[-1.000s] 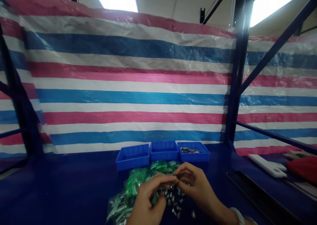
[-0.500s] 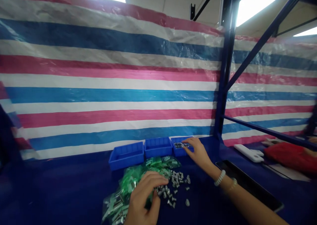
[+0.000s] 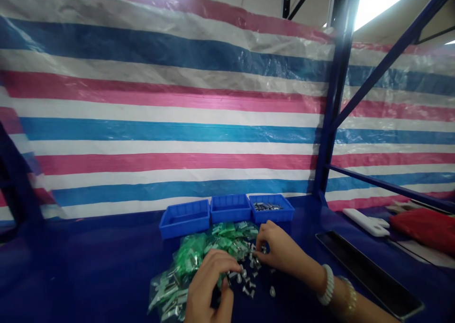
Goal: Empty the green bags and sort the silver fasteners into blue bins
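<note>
Small silver metal parts, some shaped like flat-headed screws, lie loose in a pile on the blue tabletop. My right hand is at the pile's far right side, its thumb and forefinger bent together among the parts; what sits between the tips is too small to make out. At the pile's left edge, my left hand curves over, thumb and fingers apart. Beside and beyond it are clear plastic bags with green and silver contents. Behind stands a blue bin holding several metal parts.
Two more blue bins, a middle one and a left one, stand in the same row. To the right lie a dark flat tablet-like device, a white object and red cloth. A blue rack post rises behind.
My right hand has come back from the right bin, down to the loose metal parts. My left hand stays near the bags. The view has shifted slightly.
</note>
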The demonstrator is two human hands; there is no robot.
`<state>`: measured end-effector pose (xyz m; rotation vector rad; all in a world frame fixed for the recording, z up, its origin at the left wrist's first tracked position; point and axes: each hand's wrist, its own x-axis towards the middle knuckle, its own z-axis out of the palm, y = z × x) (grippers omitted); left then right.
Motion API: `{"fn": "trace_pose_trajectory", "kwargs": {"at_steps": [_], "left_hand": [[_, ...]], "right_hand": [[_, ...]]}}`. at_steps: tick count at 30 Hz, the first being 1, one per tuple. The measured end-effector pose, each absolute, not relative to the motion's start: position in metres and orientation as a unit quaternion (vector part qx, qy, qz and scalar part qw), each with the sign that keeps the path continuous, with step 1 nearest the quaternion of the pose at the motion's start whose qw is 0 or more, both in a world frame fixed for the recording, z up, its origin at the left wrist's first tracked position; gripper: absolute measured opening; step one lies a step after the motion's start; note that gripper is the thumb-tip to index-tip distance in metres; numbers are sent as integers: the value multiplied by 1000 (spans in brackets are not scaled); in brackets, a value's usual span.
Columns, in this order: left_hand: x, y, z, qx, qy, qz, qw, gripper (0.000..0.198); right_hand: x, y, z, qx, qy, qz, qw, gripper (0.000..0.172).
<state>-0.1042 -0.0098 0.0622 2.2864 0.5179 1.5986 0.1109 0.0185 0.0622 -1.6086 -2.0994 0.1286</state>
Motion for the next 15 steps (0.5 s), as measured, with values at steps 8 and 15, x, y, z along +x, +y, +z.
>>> {"fn": "trace_pose_trajectory", "kwargs": {"at_steps": [8,15], "left_hand": [[-109,-8,66,802,215,532,162,29],[-103,-6,45,743,219,460,433,56]], "right_hand": [[111,17,65,-589,-747,85,297,8],[98,0,81,-478,-717,239,448,15]]}}
